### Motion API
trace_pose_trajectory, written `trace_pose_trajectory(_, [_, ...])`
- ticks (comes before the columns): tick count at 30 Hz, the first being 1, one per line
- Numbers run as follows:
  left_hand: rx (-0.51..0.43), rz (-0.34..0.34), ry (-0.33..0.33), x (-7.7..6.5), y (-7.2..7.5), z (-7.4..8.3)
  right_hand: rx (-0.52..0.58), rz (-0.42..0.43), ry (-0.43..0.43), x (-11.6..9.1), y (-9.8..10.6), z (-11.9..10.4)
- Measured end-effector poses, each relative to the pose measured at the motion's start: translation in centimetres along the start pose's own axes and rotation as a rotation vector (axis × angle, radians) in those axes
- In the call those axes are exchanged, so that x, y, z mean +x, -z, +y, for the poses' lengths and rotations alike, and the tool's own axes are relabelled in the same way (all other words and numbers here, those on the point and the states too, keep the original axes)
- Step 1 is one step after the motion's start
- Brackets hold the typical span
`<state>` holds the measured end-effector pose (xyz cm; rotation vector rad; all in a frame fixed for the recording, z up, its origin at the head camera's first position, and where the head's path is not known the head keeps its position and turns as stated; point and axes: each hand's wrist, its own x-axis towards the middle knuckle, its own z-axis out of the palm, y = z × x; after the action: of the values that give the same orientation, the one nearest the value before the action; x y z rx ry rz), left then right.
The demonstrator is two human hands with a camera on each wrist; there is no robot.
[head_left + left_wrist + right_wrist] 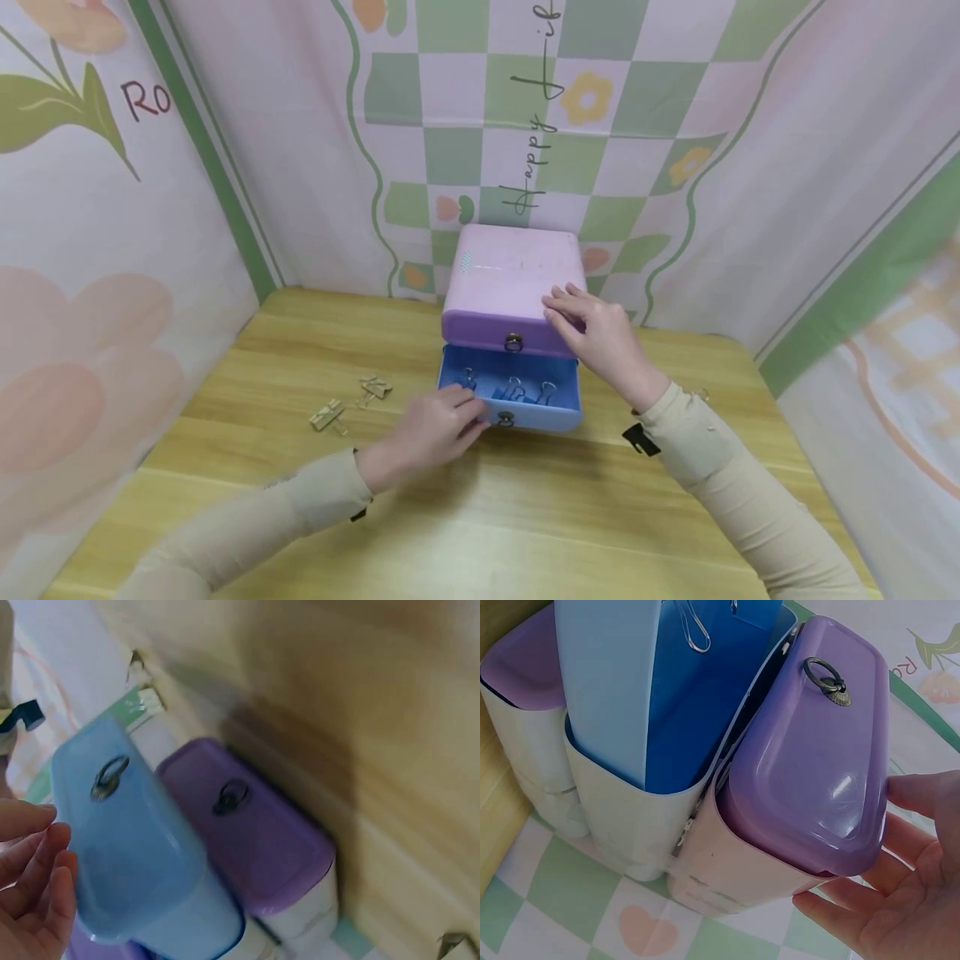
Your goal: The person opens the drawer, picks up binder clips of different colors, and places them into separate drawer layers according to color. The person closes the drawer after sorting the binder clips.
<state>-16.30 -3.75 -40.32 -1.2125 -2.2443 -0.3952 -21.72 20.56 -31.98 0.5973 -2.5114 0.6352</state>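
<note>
A blue drawer (534, 415) stands pulled out below a purple drawer (810, 750). Several blue binder clips (516, 390) lie inside it. My left hand (435, 429) is at the left end of the blue drawer's front, fingers loosely bent beside its upper rim. In the left wrist view, the fingertips (58, 834) lie by the rim rather than round the ring pull (110, 778); exact contact is unclear. My right hand (603, 337) rests on the right front edge of the pink top casing (517, 267), its fingers spread and lightly bent in the right wrist view.
Two gold binder clips (327, 414) lie on the wooden table (525, 517) left of the drawers. Another clip (701, 394) is partly hidden behind the right sleeve. A second purple drawer (247, 825) sits under the blue one. A patterned cloth (450, 92) hangs behind.
</note>
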Motion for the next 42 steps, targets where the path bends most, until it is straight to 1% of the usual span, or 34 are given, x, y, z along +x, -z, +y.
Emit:
trace_pose_trajectory(5, [-0.067, -0.078, 0.047, -0.6, -1.0, 0.4, -0.001, 0.002, -0.005, 0.0, 0.0, 0.0])
trace_pose_trajectory(10, [-0.101, -0.122, 0.102, -1.0, -1.7, 0.6, -0.007, -0.01, -0.017, 0.0, 0.0, 0.0])
trace_pose_trajectory(12, [-0.122, -0.155, 0.127, -1.1, -1.9, 0.7, -0.008, -0.016, -0.02, 0.0, 0.0, 0.0])
trace_pose_trajectory(16, [-0.172, -0.221, 0.193, -1.2, -2.4, 0.9, -0.005, -0.017, -0.021, 0.0, 0.1, 0.0])
trace_pose_trajectory(19, [-0.216, -0.24, 0.249, -1.2, -2.8, 1.1, -0.004, -0.016, -0.021, 0.0, 0.1, 0.0])
trace_pose_trajectory(26, [-0.31, -0.214, 0.359, -1.4, -3.8, 1.6, -0.005, -0.012, -0.013, 0.0, 0.1, 0.0])
trace_pose_trajectory(28, [-0.321, -0.196, 0.368, -1.4, -4.0, 1.7, 0.001, -0.007, -0.009, 0.0, 0.0, 0.0])
trace_pose_trajectory(33, [-0.364, -0.128, 0.364, -1.2, -4.6, 1.7, 0.018, 0.006, -0.004, 0.0, 0.0, 0.1])
trace_pose_trajectory(36, [-0.4, -0.102, 0.391, -1.0, -5.0, 1.6, 0.012, 0.003, -0.01, -0.1, 0.0, 0.1])
trace_pose_trajectory(40, [-0.413, -0.105, 0.427, -0.7, -5.2, 1.5, 0.008, -0.008, -0.02, -0.2, 0.0, 0.1])
trace_pose_trajectory(42, [-0.403, -0.111, 0.433, -0.6, -5.2, 1.5, 0.008, -0.009, -0.02, -0.2, 0.0, 0.1])
